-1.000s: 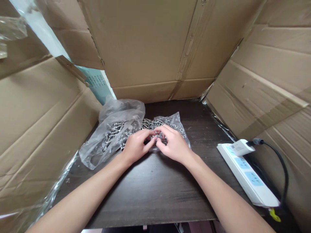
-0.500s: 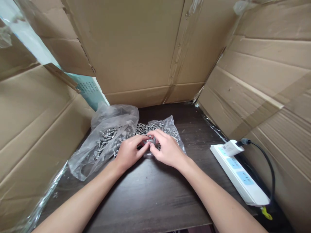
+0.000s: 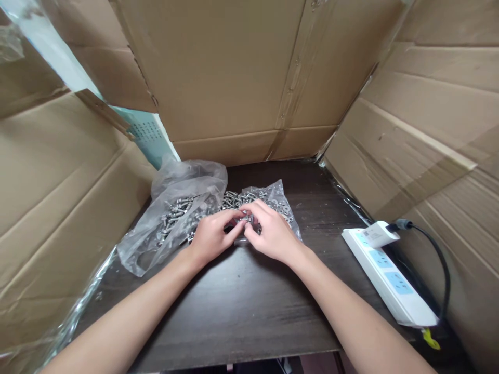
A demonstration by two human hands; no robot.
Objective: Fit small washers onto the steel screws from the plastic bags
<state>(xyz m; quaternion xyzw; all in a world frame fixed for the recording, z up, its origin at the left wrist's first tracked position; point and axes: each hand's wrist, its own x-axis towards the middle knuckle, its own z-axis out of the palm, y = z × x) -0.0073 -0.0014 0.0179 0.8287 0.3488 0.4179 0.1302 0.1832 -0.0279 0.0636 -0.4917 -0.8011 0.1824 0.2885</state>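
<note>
Between my fingertips is a small metal bolt (image 3: 245, 219), lying roughly sideways. My left hand (image 3: 214, 232) pinches its left end with thumb and forefinger. My right hand (image 3: 271, 231) is closed around its right end, where the fingers partly cover it, so I cannot make out whether a nut or washer is on it. Just behind my hands, several bolts (image 3: 234, 198) and washers (image 3: 284, 206) lie on a flat clear plastic bag (image 3: 294, 224). Left of my left hand, a larger crumpled plastic bag (image 3: 134, 252) holds many more bolts (image 3: 177, 210).
A white power strip (image 3: 390, 283) with a plugged-in adapter (image 3: 378, 235) and black cable (image 3: 444, 265) lies at the right. Cardboard walls (image 3: 230, 78) enclose the dark wooden table (image 3: 234, 301) at the back and both sides. The table's front edge shows at the bottom.
The whole view has shifted slightly, so the scene sits a little higher and further right. Both hands keep their pinch on the bolt, with small finger movements only.
</note>
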